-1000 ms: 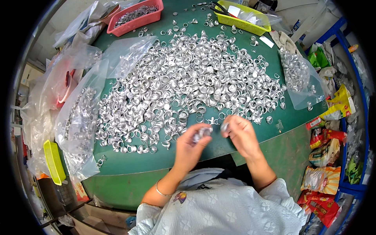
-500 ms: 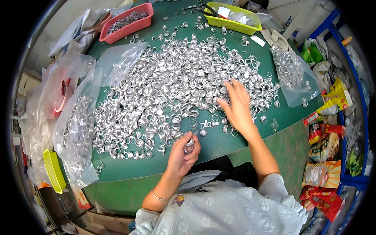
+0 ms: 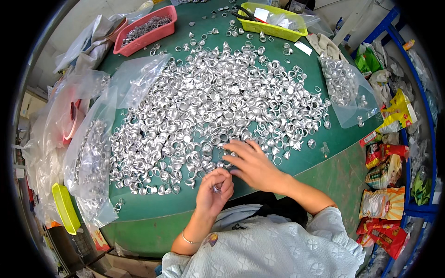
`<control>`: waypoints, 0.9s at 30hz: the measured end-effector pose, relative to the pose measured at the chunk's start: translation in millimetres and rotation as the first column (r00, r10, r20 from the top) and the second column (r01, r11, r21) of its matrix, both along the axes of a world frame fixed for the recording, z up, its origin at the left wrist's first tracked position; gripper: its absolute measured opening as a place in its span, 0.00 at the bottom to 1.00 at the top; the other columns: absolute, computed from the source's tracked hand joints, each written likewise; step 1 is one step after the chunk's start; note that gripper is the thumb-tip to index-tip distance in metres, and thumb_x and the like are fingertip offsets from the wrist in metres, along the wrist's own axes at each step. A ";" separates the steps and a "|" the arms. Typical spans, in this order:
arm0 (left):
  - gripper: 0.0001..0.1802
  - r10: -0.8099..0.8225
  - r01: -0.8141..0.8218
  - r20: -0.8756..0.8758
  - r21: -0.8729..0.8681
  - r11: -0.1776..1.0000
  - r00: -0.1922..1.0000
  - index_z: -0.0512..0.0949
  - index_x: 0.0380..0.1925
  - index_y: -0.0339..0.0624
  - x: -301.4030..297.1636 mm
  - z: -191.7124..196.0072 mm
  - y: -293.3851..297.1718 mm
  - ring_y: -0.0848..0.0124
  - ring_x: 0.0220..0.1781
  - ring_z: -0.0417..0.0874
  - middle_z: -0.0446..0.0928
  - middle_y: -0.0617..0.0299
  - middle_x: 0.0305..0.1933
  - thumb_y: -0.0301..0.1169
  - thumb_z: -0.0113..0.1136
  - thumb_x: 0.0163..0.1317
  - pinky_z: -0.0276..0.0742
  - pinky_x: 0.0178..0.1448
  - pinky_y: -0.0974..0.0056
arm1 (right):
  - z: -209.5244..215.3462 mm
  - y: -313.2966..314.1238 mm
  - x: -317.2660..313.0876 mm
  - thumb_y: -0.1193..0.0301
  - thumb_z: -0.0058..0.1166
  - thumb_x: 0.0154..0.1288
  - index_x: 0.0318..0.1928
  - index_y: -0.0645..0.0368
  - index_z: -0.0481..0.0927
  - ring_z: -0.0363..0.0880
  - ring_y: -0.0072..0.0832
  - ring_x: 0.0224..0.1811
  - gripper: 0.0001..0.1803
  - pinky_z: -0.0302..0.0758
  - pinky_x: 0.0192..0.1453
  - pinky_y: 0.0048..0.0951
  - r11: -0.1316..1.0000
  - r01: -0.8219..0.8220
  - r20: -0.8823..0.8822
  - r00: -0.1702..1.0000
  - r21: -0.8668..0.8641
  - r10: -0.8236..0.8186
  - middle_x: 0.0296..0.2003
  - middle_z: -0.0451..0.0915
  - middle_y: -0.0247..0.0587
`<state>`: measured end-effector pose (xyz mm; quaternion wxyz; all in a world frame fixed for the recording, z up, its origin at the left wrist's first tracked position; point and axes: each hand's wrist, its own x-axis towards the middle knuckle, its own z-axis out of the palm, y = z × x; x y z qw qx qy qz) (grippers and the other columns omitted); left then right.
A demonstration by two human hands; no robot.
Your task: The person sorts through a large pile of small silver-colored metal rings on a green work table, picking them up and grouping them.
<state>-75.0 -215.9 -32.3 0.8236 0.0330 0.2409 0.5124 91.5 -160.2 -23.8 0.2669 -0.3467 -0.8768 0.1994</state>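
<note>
A wide heap of silver metal rings (image 3: 204, 102) covers the middle of the green table (image 3: 139, 206). Near the front edge my left hand (image 3: 214, 192) is curled closed around silver rings, only partly visible between the fingers. Just to its right, my right hand (image 3: 254, 167) reaches over the near side of the heap, palm down. Its fingers are stretched and spread, the tips close to my left hand, and I see nothing gripped in them.
Clear bags of rings lie at the left (image 3: 92, 157) and right (image 3: 340, 83). A pink basket (image 3: 147, 34) and a yellow-green basket (image 3: 273, 31) stand at the back. Packets hang on a blue rack (image 3: 410, 204) beyond the right edge. A lime tray (image 3: 65, 208) is at lower left.
My right hand has come down and left from the right part of the heap to beside my left hand. My left hand stays closed at nearly the same place.
</note>
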 end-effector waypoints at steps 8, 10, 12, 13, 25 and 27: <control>0.06 -0.065 0.076 -0.139 0.078 0.994 0.988 0.70 0.29 0.37 7.2 6.5 -1.9 0.73 0.14 0.59 0.61 0.63 0.15 0.24 0.42 0.59 0.55 0.19 0.70 | 3.2 89.1 29.4 0.62 0.54 0.59 0.53 0.61 0.71 0.55 0.48 0.64 0.24 0.53 0.65 0.45 0.918 0.385 -0.031 0.923 0.095 -0.384 0.58 0.64 0.50; 0.06 -0.061 0.074 -0.156 0.079 0.994 0.986 0.70 0.29 0.37 8.1 9.0 -1.7 0.73 0.15 0.60 0.61 0.63 0.15 0.24 0.42 0.59 0.55 0.20 0.71 | -17.4 87.5 21.1 0.60 0.54 0.59 0.55 0.63 0.68 0.49 0.52 0.66 0.27 0.51 0.65 0.49 0.938 0.309 0.167 0.928 0.157 -0.334 0.59 0.61 0.51; 0.06 -0.044 0.061 -0.156 0.104 0.993 0.987 0.70 0.29 0.37 3.6 8.6 -3.0 0.73 0.16 0.60 0.61 0.63 0.15 0.24 0.42 0.59 0.56 0.20 0.71 | -14.6 71.4 10.8 0.59 0.54 0.59 0.57 0.65 0.65 0.47 0.54 0.67 0.31 0.48 0.66 0.51 0.960 0.277 0.138 0.950 0.029 -0.278 0.58 0.60 0.51; 0.06 -0.039 0.057 -0.154 0.115 0.992 0.987 0.71 0.29 0.37 1.8 8.1 -3.3 0.73 0.16 0.60 0.60 0.63 0.14 0.24 0.42 0.59 0.56 0.21 0.71 | -12.9 60.3 9.9 0.59 0.55 0.58 0.57 0.64 0.65 0.47 0.54 0.66 0.31 0.48 0.66 0.51 0.971 0.240 0.149 0.959 0.027 -0.241 0.58 0.60 0.51; 0.05 -0.074 0.108 -0.204 0.164 0.980 0.976 0.70 0.27 0.36 5.6 12.4 -3.3 0.75 0.14 0.58 0.59 0.64 0.12 0.24 0.43 0.59 0.55 0.20 0.71 | 6.3 4.7 1.0 0.68 0.62 0.49 0.50 0.58 0.73 0.54 0.45 0.67 0.26 0.52 0.66 0.51 0.987 -0.135 0.128 0.981 -0.091 0.146 0.61 0.61 0.47; 0.05 -0.063 0.095 -0.184 0.174 0.980 0.981 0.70 0.27 0.36 5.2 12.1 -5.0 0.75 0.14 0.58 0.59 0.64 0.12 0.24 0.44 0.59 0.55 0.20 0.71 | 0.6 13.5 2.6 0.72 0.60 0.50 0.49 0.58 0.74 0.61 0.42 0.63 0.22 0.56 0.65 0.45 0.975 -0.160 -0.064 0.986 -0.154 0.151 0.57 0.66 0.44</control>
